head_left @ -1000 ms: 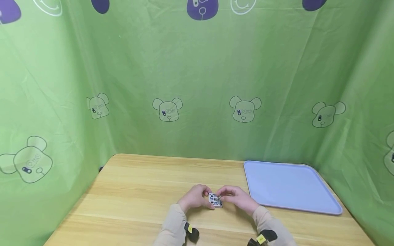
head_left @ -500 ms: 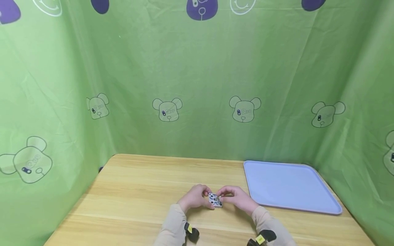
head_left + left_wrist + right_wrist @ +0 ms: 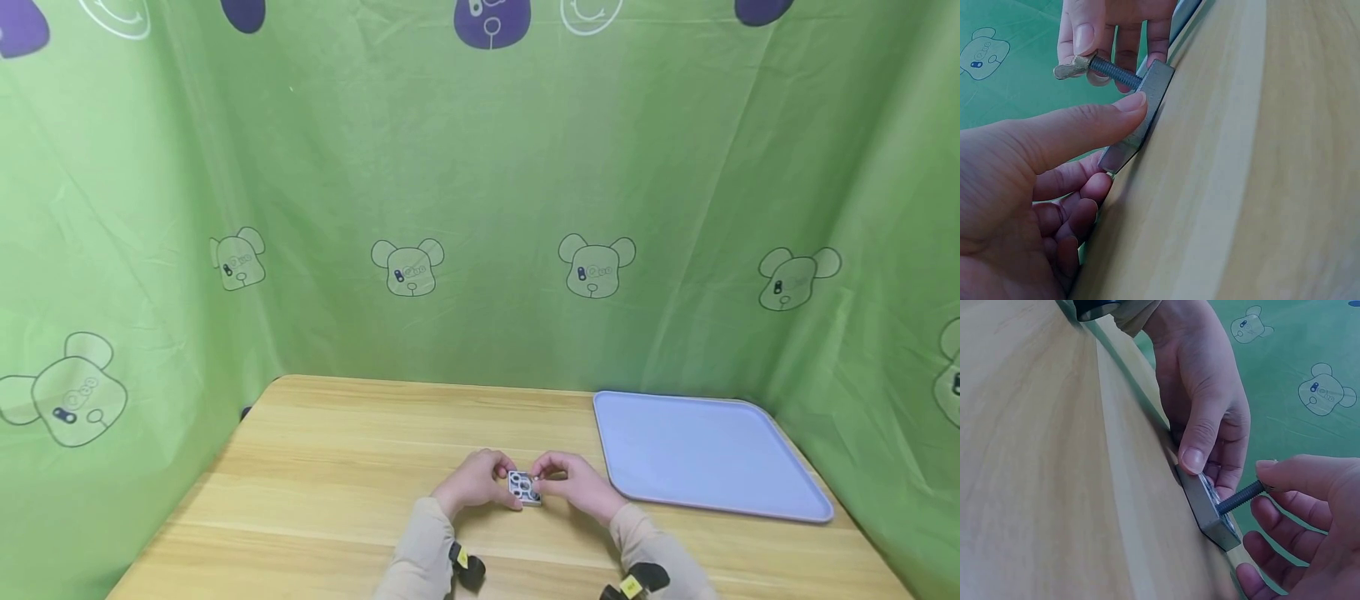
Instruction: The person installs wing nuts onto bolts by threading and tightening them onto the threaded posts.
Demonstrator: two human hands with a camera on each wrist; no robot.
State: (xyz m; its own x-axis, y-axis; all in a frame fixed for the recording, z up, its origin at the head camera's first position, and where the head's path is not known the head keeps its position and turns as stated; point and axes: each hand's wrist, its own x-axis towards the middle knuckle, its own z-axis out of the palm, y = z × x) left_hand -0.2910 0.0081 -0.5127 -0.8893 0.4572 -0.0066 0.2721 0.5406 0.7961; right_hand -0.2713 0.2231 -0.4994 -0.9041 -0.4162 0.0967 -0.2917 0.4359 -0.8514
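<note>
My left grip [image 3: 477, 481] holds the square metal block [image 3: 1202, 501] by its left side, thumb at the near corner and fingers at the far one. The block sits between my two grips on the near part of the table [image 3: 337, 467], flat on the wood or barely off it; I cannot tell which. My right grip [image 3: 579, 485] pinches the dull gold wing head [image 3: 1074, 67] of a threaded bolt [image 3: 1240, 497], whose shank stands almost upright from the block's upper face, toward the right. How deep the thread sits, I cannot see.

If the bolt were turned at a tilt, I think the thread could bind. Should my left pinch slacken, the block could spin along with it, being held at one side only. The wing head is small, so my fingertips might slip off; and if the thread is barely caught, the bolt could topple once released.

The spare fingers of my right grip curl just beside the block's right edge and could brush it. Far and to the right lies a pale blue tray [image 3: 705, 454], out of the way. A green curtain [image 3: 480, 183] printed with bear faces hangs beyond the table.
</note>
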